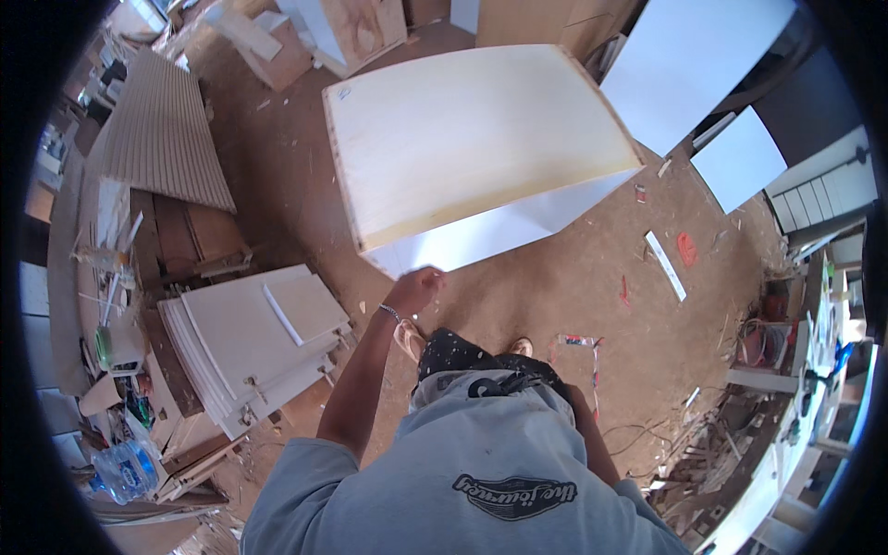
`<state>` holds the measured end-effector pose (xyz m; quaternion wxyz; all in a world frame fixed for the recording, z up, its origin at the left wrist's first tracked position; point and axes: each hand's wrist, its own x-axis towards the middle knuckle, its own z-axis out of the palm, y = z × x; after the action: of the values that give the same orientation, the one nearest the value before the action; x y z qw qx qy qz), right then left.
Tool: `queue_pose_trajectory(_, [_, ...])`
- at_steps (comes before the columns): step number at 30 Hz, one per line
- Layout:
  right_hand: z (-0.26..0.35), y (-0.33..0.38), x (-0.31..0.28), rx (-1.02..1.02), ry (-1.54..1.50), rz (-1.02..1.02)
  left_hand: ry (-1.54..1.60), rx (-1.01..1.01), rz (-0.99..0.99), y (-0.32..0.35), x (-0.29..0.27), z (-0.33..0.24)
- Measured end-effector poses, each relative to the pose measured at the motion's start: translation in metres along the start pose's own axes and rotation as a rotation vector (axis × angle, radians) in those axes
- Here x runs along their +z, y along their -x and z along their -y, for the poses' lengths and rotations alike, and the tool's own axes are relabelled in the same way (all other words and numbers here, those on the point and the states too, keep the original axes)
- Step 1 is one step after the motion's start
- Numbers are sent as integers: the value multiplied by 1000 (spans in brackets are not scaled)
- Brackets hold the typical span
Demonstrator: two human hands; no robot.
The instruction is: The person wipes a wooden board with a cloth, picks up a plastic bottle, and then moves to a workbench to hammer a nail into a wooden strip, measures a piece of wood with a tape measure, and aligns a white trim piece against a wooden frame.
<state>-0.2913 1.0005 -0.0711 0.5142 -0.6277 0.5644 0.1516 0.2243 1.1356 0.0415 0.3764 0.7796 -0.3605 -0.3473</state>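
My left hand (418,289), with a bracelet at the wrist, is raised in front of my body with its fingers curled in. What they hold, if anything, is hidden. Just beyond it stands a large box-shaped cabinet (490,139), pale wood on top and white on the side facing me. The hand overlaps the cabinet's near lower left edge; I cannot tell whether it touches. My right arm hangs down along my side, and its hand is hidden behind my body.
Stacked white boards (250,324) lie at the left, below a ribbed panel (166,129). White panels (694,69) lean at the far right. On the dirt floor are a white strip (666,265), red scraps (686,249) and a striped ribbon (578,340). A cluttered bench (786,444) runs along the right.
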Motion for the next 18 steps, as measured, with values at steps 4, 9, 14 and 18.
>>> queue_pose_trajectory(4, [-87,-26,-30,-44,-56,-108,-428,-18,-582,-67,15,-71])
queue_pose_trajectory(9, [-209,-27,-63,16,-101,-239,-792,-481,-326,-138,90,-120])
queue_pose_trajectory(14, [-297,0,-106,434,-983,-96,-944,-444,-123,-222,189,-195])
queue_pose_trajectory(18, [-246,10,-106,523,-988,-73,-1154,-302,-17,-289,243,-211])
